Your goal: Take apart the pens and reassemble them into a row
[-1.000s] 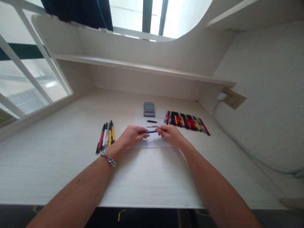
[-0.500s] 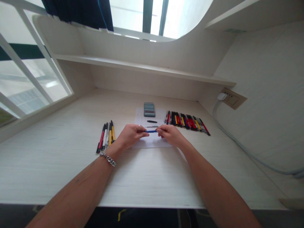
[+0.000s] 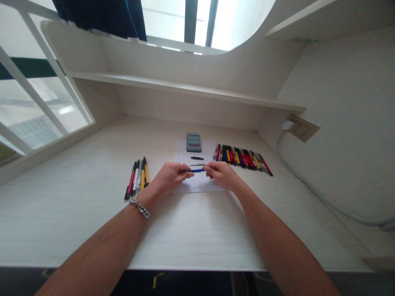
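Note:
A blue pen barrel (image 3: 196,170) is held level between my two hands over a white sheet of paper (image 3: 197,187). My left hand (image 3: 173,176), with a ring on it, pinches the barrel's left end. At the other end, the fingers of my right hand (image 3: 221,173) are closed on it. Just beyond the barrel lies a thin pen refill (image 3: 197,165), and past that a short black pen part (image 3: 197,158). My fingers hide both ends of the barrel.
A dark rectangular device or case (image 3: 193,142) rests at the paper's far edge. To the right stretches a row of many-coloured pens (image 3: 243,158); several more pens (image 3: 137,179) lie left of my left hand. A cable (image 3: 308,189) runs from the wall socket (image 3: 304,128).
Both hands keep their grip on the blue pen barrel, with hardly any movement. The whole view has shifted very slightly.

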The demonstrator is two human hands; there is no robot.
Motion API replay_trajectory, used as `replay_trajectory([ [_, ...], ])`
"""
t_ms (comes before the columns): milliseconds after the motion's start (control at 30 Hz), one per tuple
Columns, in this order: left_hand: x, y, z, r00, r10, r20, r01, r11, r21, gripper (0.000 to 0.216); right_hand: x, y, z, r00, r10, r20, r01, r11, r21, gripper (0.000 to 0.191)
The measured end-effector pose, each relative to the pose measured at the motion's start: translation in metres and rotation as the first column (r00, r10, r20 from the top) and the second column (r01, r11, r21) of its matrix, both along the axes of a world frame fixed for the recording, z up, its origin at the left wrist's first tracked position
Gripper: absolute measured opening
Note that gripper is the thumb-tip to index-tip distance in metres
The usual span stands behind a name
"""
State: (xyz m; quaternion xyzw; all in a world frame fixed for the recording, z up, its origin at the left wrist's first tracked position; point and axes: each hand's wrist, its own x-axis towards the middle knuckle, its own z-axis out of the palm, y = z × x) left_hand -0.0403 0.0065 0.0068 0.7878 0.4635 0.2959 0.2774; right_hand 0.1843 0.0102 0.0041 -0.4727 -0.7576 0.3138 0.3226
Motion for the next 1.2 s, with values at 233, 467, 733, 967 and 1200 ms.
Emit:
replay_trajectory([
  [233, -0.0017, -0.0005, 0.0033, 1.000, 0.006, -0.016, -0.005, 0.998, 0.070, 0.025, 0.0021, 0.0014, 0.0025, 1.000, 0.024, -0.006, -0.024, 0.999, -0.025, 0.031],
  [467, -0.0019, 0.0014, -0.0020, 0.992, 0.002, 0.127, 0.001, 1.000, -0.029, 0.031, 0.0040, 0.0018, 0.0028, 1.000, -0.015, -0.020, 0.016, 1.000, 0.002, 0.027],
  [733, -0.0024, 0.0036, -0.0044, 0.998, 0.017, 0.066, -0.019, 1.000, 0.020, 0.028, 0.0001, 0.0000, 0.0023, 0.999, -0.016, -0.042, 0.016, 1.000, 0.007, 0.023],
  [967, -0.0028, 0.0030, -0.0019, 0.998, 0.040, 0.056, -0.042, 0.998, 0.041, 0.027, -0.0005, -0.0015, 0.0035, 0.999, -0.017, -0.047, 0.015, 1.000, -0.026, 0.025],
  [1200, 0.0007, 0.0004, -0.0021, 0.998, 0.024, 0.065, -0.024, 1.000, 0.006, 0.028, -0.0052, -0.0031, 0.0025, 1.000, 0.010, 0.007, -0.010, 1.000, -0.018, 0.027],
])
